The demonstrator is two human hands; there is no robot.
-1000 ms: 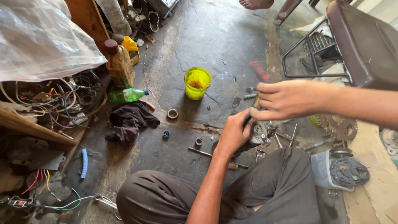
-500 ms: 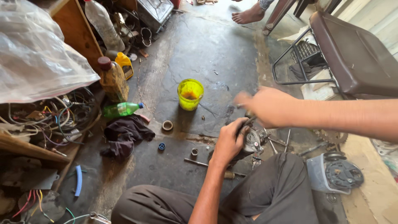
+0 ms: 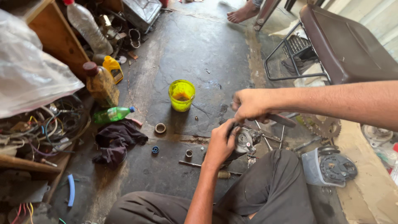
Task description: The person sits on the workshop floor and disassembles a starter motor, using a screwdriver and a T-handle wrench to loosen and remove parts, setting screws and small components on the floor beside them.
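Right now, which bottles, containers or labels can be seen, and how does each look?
Clear plastic bottle: top left, leaning on the wooden shelf.
Brown bottle: left, upright, red cap.
Yellow jug: behind it, small.
Green bottle: lying down, blue cap.
Yellow-green cup: floor centre, dark liquid inside.
No screens or signs.

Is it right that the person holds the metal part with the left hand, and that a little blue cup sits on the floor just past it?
Not quite. The cup is yellow-green, not blue, with dark liquid at the bottom; the head view shows it. The rest holds: the left hand grips the metal part, and the cup sits on the floor just past it.
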